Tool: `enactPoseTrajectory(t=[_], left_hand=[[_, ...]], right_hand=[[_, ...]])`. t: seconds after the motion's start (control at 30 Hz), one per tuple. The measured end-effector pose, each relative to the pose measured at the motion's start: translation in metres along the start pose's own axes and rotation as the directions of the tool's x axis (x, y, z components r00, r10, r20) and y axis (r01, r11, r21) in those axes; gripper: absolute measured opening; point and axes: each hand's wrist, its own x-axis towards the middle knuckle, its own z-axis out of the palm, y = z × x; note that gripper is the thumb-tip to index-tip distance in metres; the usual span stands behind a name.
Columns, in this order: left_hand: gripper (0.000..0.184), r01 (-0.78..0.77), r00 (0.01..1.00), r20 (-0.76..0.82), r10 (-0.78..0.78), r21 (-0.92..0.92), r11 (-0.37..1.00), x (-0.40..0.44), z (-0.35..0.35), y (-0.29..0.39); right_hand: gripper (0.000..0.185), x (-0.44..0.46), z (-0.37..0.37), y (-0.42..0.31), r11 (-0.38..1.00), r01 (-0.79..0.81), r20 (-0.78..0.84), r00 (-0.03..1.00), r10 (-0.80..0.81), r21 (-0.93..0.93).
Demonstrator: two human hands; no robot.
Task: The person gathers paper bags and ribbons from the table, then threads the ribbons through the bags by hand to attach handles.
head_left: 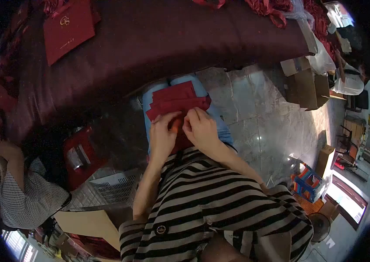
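Several flat red paper pieces (174,92) lie stacked and overlapping across the lap, over light blue jeans (222,126). My left hand (164,131) is at the near left edge of the red pieces, its fingers bent and pressed together against them. Just right of it, my right hand (200,129) has curled fingers, with thumb and forefinger pinched close together at the same edge. What lies between the fingertips of either hand is too small to make out. More red material shows below and between the hands.
A dark red covered table (159,39) spans the front, bearing a red bag (69,28) at left. A co-worker's arm (8,161) is at far left. Beside it stands a grey plastic crate (115,187). An open cardboard box (305,87) sits at right.
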Motion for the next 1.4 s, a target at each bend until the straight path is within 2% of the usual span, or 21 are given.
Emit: enactPoseTrajectory(t=[0.07, 0.13, 0.23, 0.27, 0.37, 0.4, 0.43, 0.6, 0.63, 0.67, 0.77, 0.83, 0.93, 1.0, 1.07, 1.13, 1.2, 1.23, 1.3, 1.37, 1.4], left_hand=[[0.025, 0.026, 1.0, -0.013, -0.026, 0.005, 1.0, -0.002, 0.001, 0.004], [0.025, 0.048, 0.998, -0.028, -0.048, 0.008, 0.999, -0.004, 0.002, 0.008], [0.024, -0.058, 0.995, -0.071, 0.067, 0.122, 0.991, -0.008, 0.008, 0.009], [0.024, -0.066, 0.994, -0.076, 0.075, 0.124, 0.99, -0.009, 0.006, 0.009], [0.028, -0.034, 0.999, 0.015, 0.031, 0.233, 0.972, -0.006, -0.001, 0.016], [0.028, -0.029, 0.998, 0.065, 0.018, 0.165, 0.986, -0.005, -0.003, 0.013], [0.027, -0.02, 0.993, 0.119, 0.009, 0.097, 0.995, -0.005, -0.005, 0.013], [0.026, -0.11, 0.99, 0.093, 0.104, 0.052, 0.993, -0.017, -0.008, 0.023], [0.025, -0.066, 0.992, 0.104, 0.069, -0.03, 0.997, -0.018, -0.01, 0.022], [0.024, -0.022, 0.992, 0.118, 0.035, -0.114, 0.993, -0.016, -0.012, 0.019], [0.02, 0.245, 0.928, 0.315, -0.198, -0.119, 0.962, 0.005, -0.033, 0.021], [0.019, 0.143, 0.925, 0.365, -0.105, -0.08, 0.986, 0.017, -0.037, 0.012], [0.019, 0.065, 0.822, 0.569, -0.006, -0.084, 0.994, 0.03, -0.042, -0.001], [0.02, 0.343, 0.716, 0.655, -0.243, -0.026, 0.939, 0.036, -0.046, 0.002], [0.02, 0.371, 0.755, 0.607, -0.248, -0.083, 0.925, 0.034, -0.041, 0.005], [0.019, 0.35, 0.726, 0.635, -0.264, -0.01, 0.937, 0.04, -0.041, 0.015], [0.019, 0.577, 0.592, 0.686, -0.423, 0.006, 0.817, 0.044, -0.043, 0.01], [0.017, 0.398, 0.715, 0.621, -0.321, 0.015, 0.917, 0.042, -0.037, 0.017], [0.016, 0.394, 0.743, 0.597, -0.301, -0.027, 0.919, 0.039, -0.023, -0.003], [0.015, 0.417, 0.785, 0.544, -0.296, -0.111, 0.902, 0.034, -0.008, -0.041], [0.014, 0.426, 0.803, 0.518, -0.295, -0.153, 0.892, 0.034, -0.006, -0.039]], right_hand=[[0.02, 0.001, 0.001, 0.001, 0.999, 0.041, -0.006, 0.999, -0.041, -0.023], [0.019, 0.001, 0.004, 0.01, 0.964, -0.146, 0.121, 0.985, 0.121, 0.223], [0.019, 0.002, 0.006, 0.008, 0.981, -0.148, 0.088, 0.987, 0.138, 0.124], [0.02, -0.001, 0.003, 0.002, 0.999, -0.035, 0.033, 0.999, 0.034, 0.039], [0.024, -0.002, 0.002, 0.009, 0.994, -0.033, 0.067, 0.997, 0.026, 0.108], [0.026, 0.0, 0.0, 0.01, 0.949, -0.189, 0.16, 0.975, 0.152, 0.253], [0.026, 0.001, -0.006, 0.011, 0.952, -0.179, 0.143, 0.979, 0.146, 0.25], [0.025, 0.014, -0.039, 0.01, 0.998, -0.069, 0.353, 0.934, 0.06, 0.012], [0.024, 0.015, -0.043, 0.009, 0.998, -0.033, 0.411, 0.91, 0.056, -0.062], [0.021, 0.012, -0.04, 0.01, 0.997, 0.078, 0.314, 0.947, -0.069, -0.015], [0.019, -0.001, -0.029, 0.003, 0.967, 0.203, 0.226, 0.96, -0.165, -0.156], [0.02, -0.009, -0.02, 0.005, 0.948, 0.294, 0.07, 0.955, -0.287, -0.123], [0.023, -0.013, -0.016, 0.009, 0.938, 0.313, 0.064, 0.95, -0.307, -0.147], [0.023, -0.016, -0.012, 0.012, 0.926, 0.331, 0.026, 0.943, -0.332, -0.18], [0.023, -0.013, -0.01, 0.015, 0.909, 0.327, -0.009, 0.94, -0.341, -0.259], [0.022, -0.013, -0.012, 0.018, 0.933, 0.31, 0.013, 0.95, -0.313, -0.182], [0.022, -0.013, -0.005, 0.024, 0.934, 0.342, -0.028, 0.938, -0.346, -0.104], [0.022, -0.013, -0.004, 0.025, 0.931, 0.344, -0.049, 0.935, -0.351, -0.12], [0.021, -0.016, -0.002, 0.024, 0.95, 0.286, 0.1, 0.956, -0.274, -0.124], [0.023, -0.014, -0.001, 0.026, 0.946, 0.305, 0.054, 0.952, -0.301, -0.11], [0.024, -0.012, -0.004, 0.026, 0.958, 0.274, 0.126, 0.957, -0.263, -0.081]])
